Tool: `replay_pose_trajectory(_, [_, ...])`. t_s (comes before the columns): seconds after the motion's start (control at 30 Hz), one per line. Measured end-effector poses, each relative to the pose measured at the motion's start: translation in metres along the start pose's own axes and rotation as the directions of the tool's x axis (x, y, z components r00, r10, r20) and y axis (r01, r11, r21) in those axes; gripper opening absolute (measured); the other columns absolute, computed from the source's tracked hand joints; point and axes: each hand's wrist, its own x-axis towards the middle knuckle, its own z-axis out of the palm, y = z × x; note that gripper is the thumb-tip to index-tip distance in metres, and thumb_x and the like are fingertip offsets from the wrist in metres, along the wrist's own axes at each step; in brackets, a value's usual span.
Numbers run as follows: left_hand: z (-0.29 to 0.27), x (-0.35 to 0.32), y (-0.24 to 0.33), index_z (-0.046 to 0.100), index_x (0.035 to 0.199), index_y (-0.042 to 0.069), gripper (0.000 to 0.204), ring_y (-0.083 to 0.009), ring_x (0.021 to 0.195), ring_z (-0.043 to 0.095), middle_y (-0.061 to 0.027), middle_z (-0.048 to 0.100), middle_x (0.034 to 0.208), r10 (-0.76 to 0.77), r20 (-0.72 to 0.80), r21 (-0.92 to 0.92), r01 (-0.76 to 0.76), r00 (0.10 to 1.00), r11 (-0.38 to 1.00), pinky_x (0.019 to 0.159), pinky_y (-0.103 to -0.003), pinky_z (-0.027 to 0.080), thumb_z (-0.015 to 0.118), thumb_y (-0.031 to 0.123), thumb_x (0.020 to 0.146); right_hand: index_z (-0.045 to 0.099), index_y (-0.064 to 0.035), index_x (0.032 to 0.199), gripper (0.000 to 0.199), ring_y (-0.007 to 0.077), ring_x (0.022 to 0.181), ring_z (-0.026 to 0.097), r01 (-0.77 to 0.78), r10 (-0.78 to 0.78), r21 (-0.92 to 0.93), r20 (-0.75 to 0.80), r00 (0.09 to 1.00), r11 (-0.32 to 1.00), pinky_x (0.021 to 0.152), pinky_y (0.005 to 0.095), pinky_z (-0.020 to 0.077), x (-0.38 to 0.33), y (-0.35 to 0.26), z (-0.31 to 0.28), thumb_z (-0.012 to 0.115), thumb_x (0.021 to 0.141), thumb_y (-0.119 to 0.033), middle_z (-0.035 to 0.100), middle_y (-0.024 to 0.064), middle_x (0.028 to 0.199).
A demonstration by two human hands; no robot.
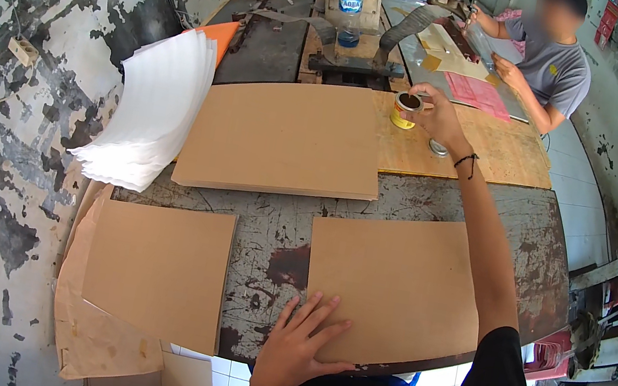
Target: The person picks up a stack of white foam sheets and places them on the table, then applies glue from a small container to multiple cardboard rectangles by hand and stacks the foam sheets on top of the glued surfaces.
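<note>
My left hand [305, 340] lies with fingers spread on the lower left part of a brown cardboard sheet [400, 282], near the table's front edge. My right arm reaches across that sheet to the far side. There my right hand [440, 117] is at the mouth of a small yellow can [405, 113] with dark contents, its fingers curled over the rim. Whatever is pinched in them is too small and hidden to make out. A round metal lid [437, 147] lies on the wooden board, just under my right wrist.
A cardboard stack [286, 136] lies at the centre, another [162, 266] at the near left. White foam sheets [152, 101] rest beside the wall. Behind stands a water bottle [348, 11] on a machine. A co-worker [551, 62] sits at the far right. The scratched table [280, 221] lies beneath.
</note>
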Motion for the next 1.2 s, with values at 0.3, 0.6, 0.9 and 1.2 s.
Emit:
replay_pose_trajectory(0.3, [-0.001,0.004,0.003,0.073,0.12,0.02,0.067,-0.0322,0.141,0.049,-0.0089,0.056,0.149,0.013,-0.007,-0.009,-0.013,1.0,1.0,0.119,-0.054,0.031,0.089,0.054,0.064,0.055,-0.011,0.116,0.048,0.0149,0.097,0.068,-0.086,0.091,0.13,-0.033,0.995,0.988,0.084,0.0319,0.0557,-0.017,0.012,0.003,0.087,0.08,-0.009,0.071,0.0064,0.107])
replay_pose_trajectory(0.6, [0.0,-0.003,-0.006,0.074,0.12,0.017,0.064,-0.0335,0.138,0.052,-0.0103,0.058,0.146,0.059,-0.018,-0.047,-0.059,0.998,0.997,0.118,-0.054,0.033,0.091,0.045,0.065,0.055,-0.0045,0.114,0.046,0.0171,0.108,0.067,-0.03,0.029,0.117,0.009,1.0,0.993,0.098,0.0339,0.0555,-0.141,-0.065,-0.011,0.085,0.079,-0.004,0.065,0.0061,0.114])
replay_pose_trajectory(0.9, [-0.005,-0.006,0.0,0.075,0.119,0.017,0.063,-0.0346,0.14,0.048,-0.0099,0.055,0.15,0.149,0.034,-0.022,-0.148,0.988,0.989,0.118,-0.051,0.034,0.089,0.047,0.066,0.058,-0.0079,0.118,0.048,0.025,0.108,0.068,0.019,-0.02,-0.029,-0.02,1.0,0.999,0.093,0.0379,0.0559,-0.173,-0.088,0.0,0.085,0.079,-0.012,0.064,0.0112,0.124])
replay_pose_trajectory(1.2, [-0.01,0.01,-0.003,0.075,0.106,0.013,0.04,-0.0311,0.114,0.058,-0.0066,0.066,0.124,0.171,-0.002,-0.02,-0.171,0.985,0.985,0.102,-0.045,0.044,0.083,0.038,0.077,0.064,-0.01,0.131,0.042,0.0321,0.108,0.058,0.11,-0.08,-0.052,0.402,0.912,0.993,0.093,0.0412,0.0491,-0.224,-0.184,0.045,0.066,0.089,-0.002,0.056,0.0149,0.121])
